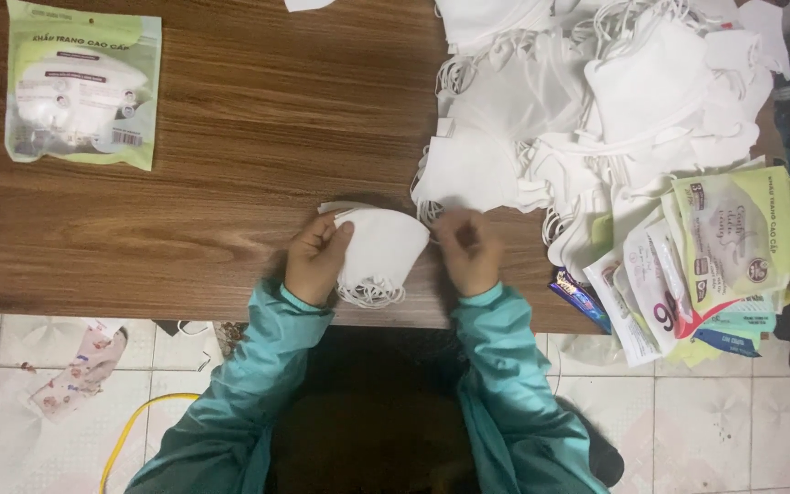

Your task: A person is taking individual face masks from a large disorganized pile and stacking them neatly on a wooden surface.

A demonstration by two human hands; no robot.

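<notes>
We see a wooden counter (pixel 230 137). A sealed green pack (pixel 82 84) lies far left, a heap of white masks (pixel 596 101) far right, and empty wrappers (pixel 697 265) near right at the edge.

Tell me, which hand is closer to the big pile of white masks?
The right hand. It sits just below the pile of white masks, near its lower left edge. The left hand is farther left, holding the folded white mask.

White masks (pixel 378 249), brown woodgrain table (pixel 258 119), teal sleeves (pixel 258 366).
</notes>
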